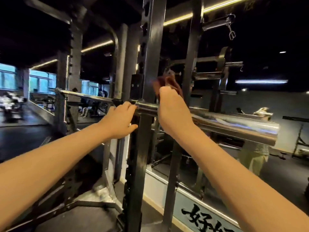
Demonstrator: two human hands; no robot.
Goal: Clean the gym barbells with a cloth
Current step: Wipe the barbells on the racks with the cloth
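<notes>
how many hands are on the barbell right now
2. The left hand holds the barbell beside the rack upright; the right hand grips the dark red cloth against its chrome sleeve.

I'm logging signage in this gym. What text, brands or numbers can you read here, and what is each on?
"好": a black brush character on the pale panel at floor level, lower right.
The second character beside it is cut off by the frame edge and can't be read.
No text is legible on the barbell, cloth or rack.
</notes>
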